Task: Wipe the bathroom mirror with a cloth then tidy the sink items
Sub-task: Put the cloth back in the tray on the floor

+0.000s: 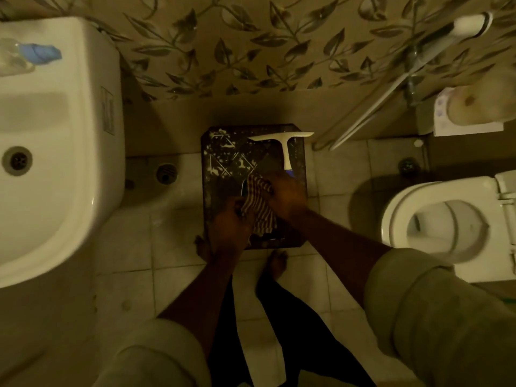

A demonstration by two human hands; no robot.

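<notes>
A dark rectangular mirror (223,152) lies flat on the tiled floor, streaked with white foam. A striped red-and-white cloth (258,208) hangs between my two hands above its near half. My left hand (229,227) grips the cloth's lower left part. My right hand (284,196) holds the cloth's upper right part and also the blue end of a white squeegee (283,143), whose blade lies across the mirror's far edge.
A white sink (55,169) fills the left side, with a clear bottle and blue cap (36,54) on its ledge. A toilet (446,224) stands at right. A floor drain (166,173) sits left of the mirror. My bare feet (275,262) touch the mirror's near edge.
</notes>
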